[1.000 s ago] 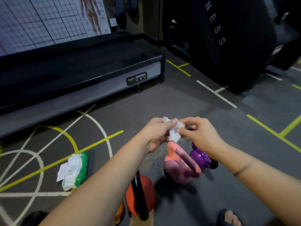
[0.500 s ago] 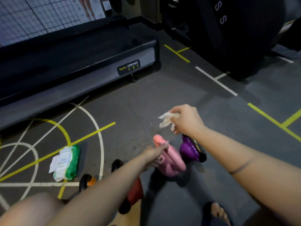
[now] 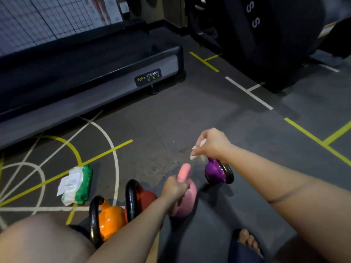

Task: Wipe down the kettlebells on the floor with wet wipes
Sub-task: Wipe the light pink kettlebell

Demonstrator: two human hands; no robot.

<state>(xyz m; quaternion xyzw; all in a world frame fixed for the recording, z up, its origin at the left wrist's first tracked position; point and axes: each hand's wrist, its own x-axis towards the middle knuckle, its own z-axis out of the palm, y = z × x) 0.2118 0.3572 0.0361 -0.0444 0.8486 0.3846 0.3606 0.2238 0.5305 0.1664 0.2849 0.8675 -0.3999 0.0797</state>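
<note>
Pink kettlebell (image 3: pixel 187 205): our L hand (image 3: pixel 175 187) curled round handle (image 3: pixel 183 171), R hand (image 3: pixel 212 144) at 1 o'clock pinching wet wipe (image 3: pixel 194 156); step = steadying, nxt we judge wipe onto handle.

The left hand (image 3: pixel 175 188) hides the middle of the handle of the pink kettlebell (image 3: pixel 187 203). The right hand (image 3: pixel 213 144) conceals most of the wet wipe (image 3: pixel 193 157) and the top of the purple kettlebell (image 3: pixel 215 170).

Floor (image 3: pixel 256 158) row, near-left to far-right: first kettlebell (image 3: pixel 111 219), second kettlebell (image 3: pixel 147 196), third kettlebell (image 3: pixel 188 200), fourth kettlebell (image 3: pixel 214 170) | wipes pack (image 3: pixel 77 185) left of row | treadmill (image 3: pixel 95 73) far left | my left hand (image 3: pixel 174 188) on third's handle | my right hand (image 3: pixel 212 143), wipe (image 3: pixel 193 157) in it, above fourth
</note>
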